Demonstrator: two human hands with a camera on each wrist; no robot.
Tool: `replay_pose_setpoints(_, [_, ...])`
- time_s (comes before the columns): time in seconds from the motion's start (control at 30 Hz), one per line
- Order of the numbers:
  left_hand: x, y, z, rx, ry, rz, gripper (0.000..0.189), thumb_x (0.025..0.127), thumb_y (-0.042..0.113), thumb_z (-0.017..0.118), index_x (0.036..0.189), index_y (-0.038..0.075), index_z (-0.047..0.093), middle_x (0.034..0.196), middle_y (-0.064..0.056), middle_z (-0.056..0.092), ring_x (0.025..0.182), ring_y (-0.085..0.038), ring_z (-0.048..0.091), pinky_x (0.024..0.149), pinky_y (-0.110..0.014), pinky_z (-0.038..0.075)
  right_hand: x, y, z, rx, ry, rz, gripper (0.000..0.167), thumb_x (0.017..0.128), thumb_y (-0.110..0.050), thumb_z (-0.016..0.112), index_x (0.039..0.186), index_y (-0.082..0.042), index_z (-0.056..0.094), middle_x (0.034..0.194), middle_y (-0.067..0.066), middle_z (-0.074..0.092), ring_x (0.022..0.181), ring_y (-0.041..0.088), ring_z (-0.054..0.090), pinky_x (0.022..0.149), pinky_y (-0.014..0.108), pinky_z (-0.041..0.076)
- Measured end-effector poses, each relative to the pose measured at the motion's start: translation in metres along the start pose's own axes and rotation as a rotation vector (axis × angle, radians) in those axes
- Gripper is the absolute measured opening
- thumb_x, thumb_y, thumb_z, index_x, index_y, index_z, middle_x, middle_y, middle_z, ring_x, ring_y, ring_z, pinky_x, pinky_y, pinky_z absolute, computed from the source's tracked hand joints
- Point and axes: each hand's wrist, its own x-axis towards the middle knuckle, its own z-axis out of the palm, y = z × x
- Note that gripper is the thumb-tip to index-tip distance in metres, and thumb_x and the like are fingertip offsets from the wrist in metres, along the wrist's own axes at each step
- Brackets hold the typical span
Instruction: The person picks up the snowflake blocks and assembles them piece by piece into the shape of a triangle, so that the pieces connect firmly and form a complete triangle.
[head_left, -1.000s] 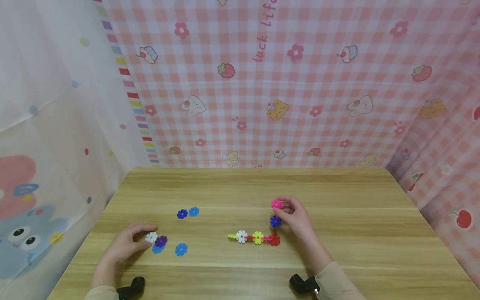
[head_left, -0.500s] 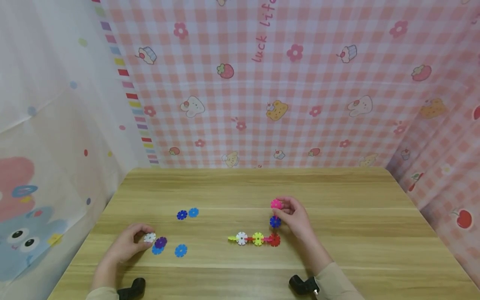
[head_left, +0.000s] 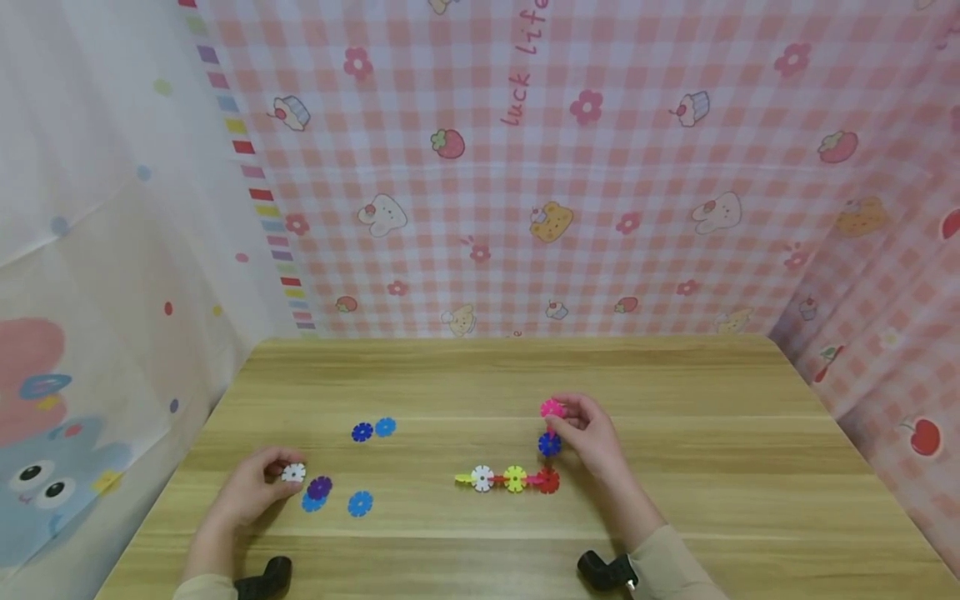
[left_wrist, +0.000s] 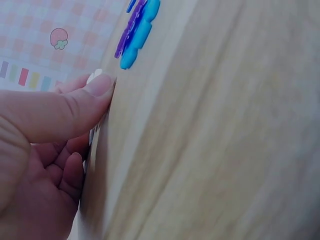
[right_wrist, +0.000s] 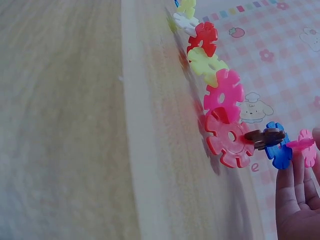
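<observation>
My left hand (head_left: 251,490) pinches a white notched snowflake disc (head_left: 294,472) between thumb and fingers; in the left wrist view only a bit of its edge shows past the thumb. Just right of it, a purple disc (head_left: 319,487) overlaps a light blue disc (head_left: 312,502). My right hand (head_left: 588,429) holds the pink disc (head_left: 552,408) at the far end of a linked chain. From there the chain runs through a dark blue disc (right_wrist: 278,145) and a brown disc (right_wrist: 265,138) to a red disc (right_wrist: 231,138), then left through pink, yellow (head_left: 514,478), red, white (head_left: 482,478) and yellow-green discs.
Another light blue disc (head_left: 360,503) lies between the left-hand pair and the chain. Farther back, a dark blue disc (head_left: 362,432) and a light blue disc (head_left: 386,427) lie side by side on the wooden table (head_left: 450,558). Patterned curtains surround the table's back and sides.
My left hand has drawn the white disc slightly left, away from the purple one. The right hand keeps its hold on the pink disc, and the chain stays put. The head view has shifted slightly.
</observation>
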Motion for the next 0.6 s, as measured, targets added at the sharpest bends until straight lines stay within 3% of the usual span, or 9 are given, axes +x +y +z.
replay_pose_setpoints(0.27, [-0.003,0.004,-0.002,-0.031,0.041,-0.040,0.027,0.082,-0.005,0.074,0.108,0.001,0.071,0.093,-0.008,0.066,0.081,-0.017,0.054,0.067,-0.025,0.047,-0.004,-0.006,0.001,0.040,0.027,-0.009,0.029,0.095,-0.004,0.065,0.122,0.007,0.060,0.100,0.012,0.063,0.086,0.013,0.058,0.076,0.020,0.052])
replay_pose_setpoints(0.6, [-0.003,0.014,-0.002,-0.017,0.121,-0.044,0.024,0.089,-0.002,0.069,0.112,0.003,0.073,0.107,-0.015,0.071,0.091,-0.017,0.063,0.076,-0.023,0.050,-0.002,-0.001,0.002,0.127,0.047,-0.045,0.027,0.092,0.012,0.059,0.119,0.014,0.058,0.094,0.018,0.064,0.074,0.009,0.062,0.072,0.022,0.056])
